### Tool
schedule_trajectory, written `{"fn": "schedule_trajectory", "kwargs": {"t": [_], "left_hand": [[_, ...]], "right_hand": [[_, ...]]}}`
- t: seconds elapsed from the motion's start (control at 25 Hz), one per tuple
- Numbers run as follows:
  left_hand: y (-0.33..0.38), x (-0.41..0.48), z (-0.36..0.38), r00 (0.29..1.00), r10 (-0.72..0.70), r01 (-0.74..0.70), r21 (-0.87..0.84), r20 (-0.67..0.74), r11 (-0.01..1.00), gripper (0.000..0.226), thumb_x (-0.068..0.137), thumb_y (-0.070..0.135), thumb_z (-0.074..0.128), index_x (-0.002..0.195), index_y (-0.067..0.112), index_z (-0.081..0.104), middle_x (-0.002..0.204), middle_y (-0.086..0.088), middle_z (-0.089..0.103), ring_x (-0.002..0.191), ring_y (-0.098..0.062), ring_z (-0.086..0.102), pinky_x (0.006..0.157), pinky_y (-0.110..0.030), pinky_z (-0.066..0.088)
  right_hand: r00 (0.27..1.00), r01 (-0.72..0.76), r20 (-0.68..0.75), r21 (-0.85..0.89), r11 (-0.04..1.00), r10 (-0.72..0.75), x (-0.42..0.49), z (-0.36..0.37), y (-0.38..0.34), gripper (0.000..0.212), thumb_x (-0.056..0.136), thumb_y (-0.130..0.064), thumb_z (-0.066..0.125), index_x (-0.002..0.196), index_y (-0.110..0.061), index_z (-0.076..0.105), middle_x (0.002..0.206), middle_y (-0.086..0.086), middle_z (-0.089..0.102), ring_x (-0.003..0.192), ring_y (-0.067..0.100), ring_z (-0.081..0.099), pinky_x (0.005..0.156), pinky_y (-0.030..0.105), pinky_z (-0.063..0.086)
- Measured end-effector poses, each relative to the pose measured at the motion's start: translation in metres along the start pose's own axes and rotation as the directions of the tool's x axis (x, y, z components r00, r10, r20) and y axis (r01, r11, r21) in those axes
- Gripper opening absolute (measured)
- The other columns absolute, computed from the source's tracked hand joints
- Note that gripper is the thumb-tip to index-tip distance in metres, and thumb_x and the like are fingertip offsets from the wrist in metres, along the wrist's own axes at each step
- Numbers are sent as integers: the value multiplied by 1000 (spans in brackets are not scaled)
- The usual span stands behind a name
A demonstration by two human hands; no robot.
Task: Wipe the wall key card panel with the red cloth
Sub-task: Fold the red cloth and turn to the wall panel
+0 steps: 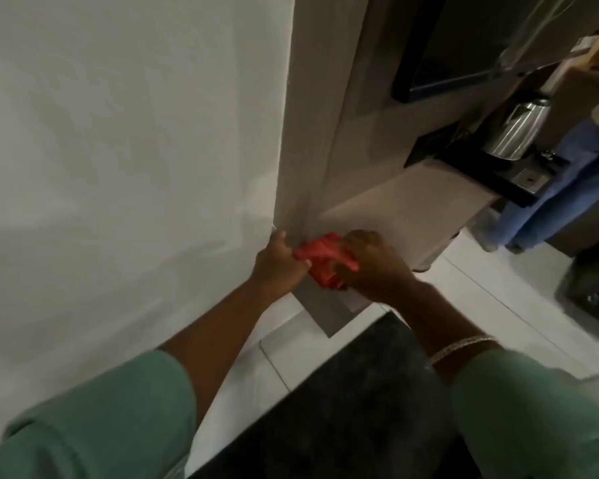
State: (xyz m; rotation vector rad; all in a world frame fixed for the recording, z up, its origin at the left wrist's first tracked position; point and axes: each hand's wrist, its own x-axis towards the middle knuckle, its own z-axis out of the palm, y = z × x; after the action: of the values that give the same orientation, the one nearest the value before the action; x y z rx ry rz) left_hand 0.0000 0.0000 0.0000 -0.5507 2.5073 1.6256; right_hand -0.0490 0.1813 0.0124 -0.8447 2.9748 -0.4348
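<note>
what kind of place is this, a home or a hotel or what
Most likely a hotel room entry. The hands press a red cloth on a grey wall panel at a wall corner, and beyond it a shelf holds a black tray with a steel kettle, a typical guest-room setup.

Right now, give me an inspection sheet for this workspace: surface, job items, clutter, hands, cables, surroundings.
Surface: white wall, plain, meeting a beige side wall at a corner.
Job's things: red cloth bunched between both hands; grey panel just below it on the wall, partly covered; whether it is the key card panel cannot be told.
Clutter: steel kettle on a black tray, on a beige shelf to the right.
Hands: left hand and right hand both closed on the cloth; bracelet on the right wrist.
Cables: nothing seen.
Surroundings: dark screen above the shelf, pale tiled floor, dark mat below.
</note>
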Motion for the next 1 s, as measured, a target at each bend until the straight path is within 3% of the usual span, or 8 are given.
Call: {"fn": "schedule_trajectory", "kwargs": {"t": [0.08, 0.16, 0.32, 0.44, 0.56, 0.64, 0.84, 1.0], "left_hand": [[-17, 20, 19, 994, -85, 87, -22, 62, 996, 80, 85, 29, 71, 152, 13, 31, 141, -13, 57, 128, -32, 55, 108, -41, 45], [-35, 28, 29, 974, -189, 209, -165, 128, 964, 79, 85, 37, 71, 150, 12, 35, 138, -13, 58, 122, -31, 59, 102, -47, 51], [-30, 42, 57, 963, -263, 262, -434, 58, 862, 58, 82, 40, 73, 127, 7, 58, 113, -17, 71, 92, -31, 73, 78, -45, 62], [-28, 39, 68, 954, -296, 238, -494, -41, 837, 46, 77, 25, 78, 116, 6, 66, 110, -19, 72, 94, -35, 72, 84, -47, 62], [-35, 25, 55, 967, -253, 226, -548, 27, 806, 42, 77, 18, 78, 116, 9, 65, 112, -17, 72, 99, -33, 70, 90, -48, 60], [-39, 12, 38, 976, -208, 210, -584, 72, 784, 40, 81, 14, 73, 120, 14, 61, 115, -13, 69, 102, -31, 69, 88, -47, 61], [-33, -33, -42, 997, -78, 71, -551, 10, 832, 32, 86, 11, 62, 109, 30, 51, 113, -10, 65, 98, -29, 68, 64, -35, 61], [-26, -79, -123, 999, -23, -4, -614, -36, 789, 41, 81, 9, 63, 118, 26, 54, 117, -13, 67, 103, -32, 68, 72, -39, 63]], "right_hand": [[999, -22, 37, -167, 986, 29, 5, 27, 15, 57, 90, -63, 44, 139, -35, 39, 151, 10, 41, 138, 34, 36, 106, 54, 37], [995, -27, 86, -208, 978, 45, 2, 55, 22, 64, 92, -67, 38, 144, -31, 34, 158, 10, 31, 144, 36, 27, 111, 58, 32], [996, -76, 36, -130, 989, 81, 3, 76, 32, 65, 92, -62, 45, 147, -27, 35, 160, 11, 31, 147, 37, 25, 112, 56, 34], [997, -69, 20, -55, 996, 70, -6, 77, 24, 61, 91, -55, 56, 141, -23, 44, 155, 12, 39, 144, 38, 31, 110, 55, 40], [999, -24, 28, -12, 1000, 24, -16, 67, 12, 59, 88, -55, 58, 138, -26, 45, 149, 7, 46, 138, 35, 41, 107, 53, 43], [1000, -9, 20, 0, 1000, 9, -22, 62, -5, 66, 86, -61, 53, 141, -30, 35, 152, 6, 41, 139, 34, 40, 110, 53, 39], [993, 115, -23, 19, 993, -115, -22, 47, -90, 76, 83, -74, 28, 150, -45, 9, 165, 5, 16, 151, 33, 17, 117, 58, 31], [958, 259, -117, -26, 965, -261, -17, 18, -169, 80, 81, -82, 24, 152, -49, 5, 167, 4, 14, 154, 33, 8, 117, 55, 31]]}}
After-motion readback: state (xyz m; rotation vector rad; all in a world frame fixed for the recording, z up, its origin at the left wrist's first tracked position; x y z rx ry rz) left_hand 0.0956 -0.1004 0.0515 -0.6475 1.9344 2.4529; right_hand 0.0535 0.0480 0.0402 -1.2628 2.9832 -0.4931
